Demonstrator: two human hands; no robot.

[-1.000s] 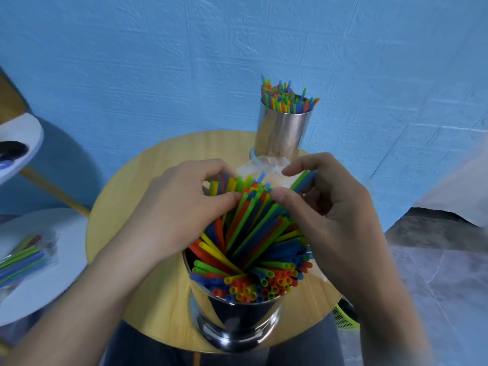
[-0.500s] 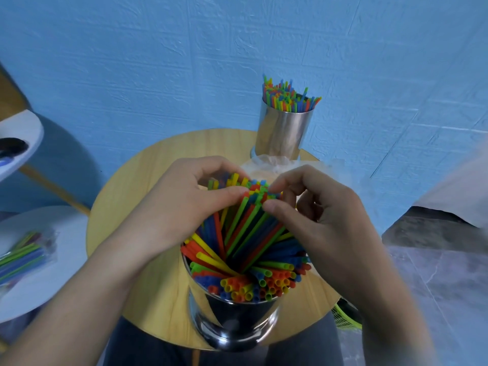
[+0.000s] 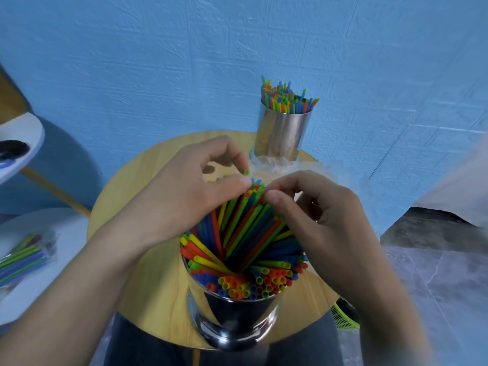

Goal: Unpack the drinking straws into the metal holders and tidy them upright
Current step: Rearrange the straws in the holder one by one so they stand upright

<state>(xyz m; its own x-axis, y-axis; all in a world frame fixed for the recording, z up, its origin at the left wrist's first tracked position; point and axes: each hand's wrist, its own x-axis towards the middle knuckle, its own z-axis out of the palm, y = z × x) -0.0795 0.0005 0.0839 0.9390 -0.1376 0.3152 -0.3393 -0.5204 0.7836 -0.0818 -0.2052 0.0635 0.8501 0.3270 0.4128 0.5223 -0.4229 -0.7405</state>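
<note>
With left hand point(image 3: 184, 191) and right hand point(image 3: 317, 215) both pinching the top ends of the coloured straws point(image 3: 245, 233), leaning fanned in the near metal holder point(image 3: 237, 315) at the front edge of the desk point(image 3: 126, 196): squeeze tips gently toward the centre, swing upright, release together, without tipping the holder.

straws point(image 3: 245, 228): tops hid under fingers point(image 3: 276, 198) | straw pkt point(image 3: 23, 256): blurred, edge-cut

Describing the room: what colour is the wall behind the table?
The wall is light blue, seen in the head view.
</note>
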